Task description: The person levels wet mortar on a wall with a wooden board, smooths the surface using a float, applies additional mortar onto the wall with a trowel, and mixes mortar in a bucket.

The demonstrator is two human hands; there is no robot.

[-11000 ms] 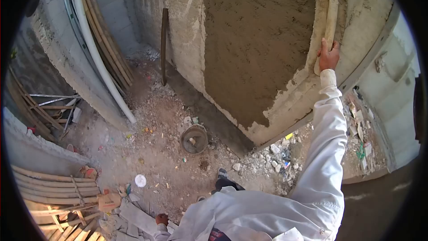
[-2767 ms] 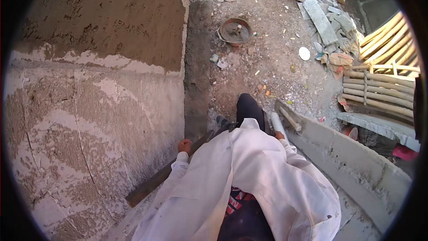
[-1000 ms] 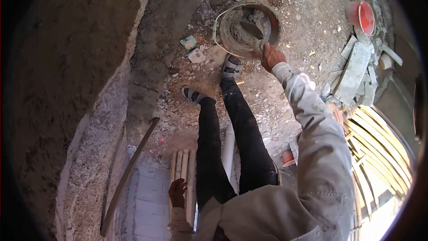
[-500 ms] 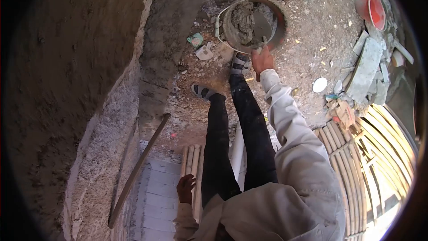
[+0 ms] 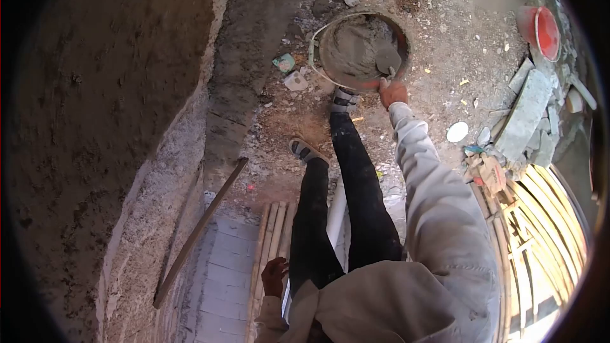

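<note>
- Here, in the head view, we hold a trowel (image 5: pixel 388 60) in our right hand (image 5: pixel 393 93), fingers wrapped around its handle.
- Its blade meets the mortar (image 5: pixel 352 44) inside the bucket (image 5: pixel 402 51), on the ground (image 5: pixel 441 57) beside our foot (image 5: pixel 343 100).
- Our left hand (image 5: pixel 274 277) hangs near our leg (image 5: pixel 310 228), fingers loosely curled.

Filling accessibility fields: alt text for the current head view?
A person's bare right hand grips a grey metal trowel in a round bucket of wet grey mortar on rubble-strewn ground. The bare left hand hangs beside the dark-trousered left leg. A red plastic bucket sits at upper right near broken grey slabs.
</note>
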